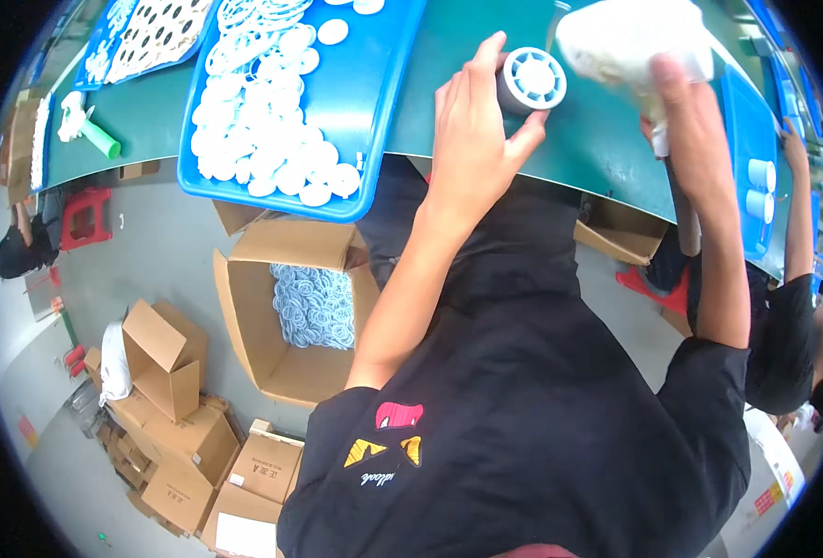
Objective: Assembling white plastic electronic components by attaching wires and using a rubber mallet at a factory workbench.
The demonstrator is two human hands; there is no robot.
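Observation:
My left hand (477, 121) is wrapped round a short dark grey cylinder (534, 79) at the edge of the green table. Its round end, a pale ring with spoke-like slots, faces up. To the right, my right hand (695, 126) is closed on a bulky white object (635, 42), which looks like a tool wrapped in white material. Motion smears it, so its exact kind is unclear. Left of my left hand lies a blue tray (374, 102) with many white discs (263, 130) and thin white rings (258, 19) heaped in it.
Below the table stands an open cardboard box (239, 325) of pale blue rings (314, 307). Stacked cartons (174, 446) and a red stool (86, 219) are at left. Another blue tray (751, 112) holds white cylinders (760, 191) at right, near a co-worker's arm (796, 205).

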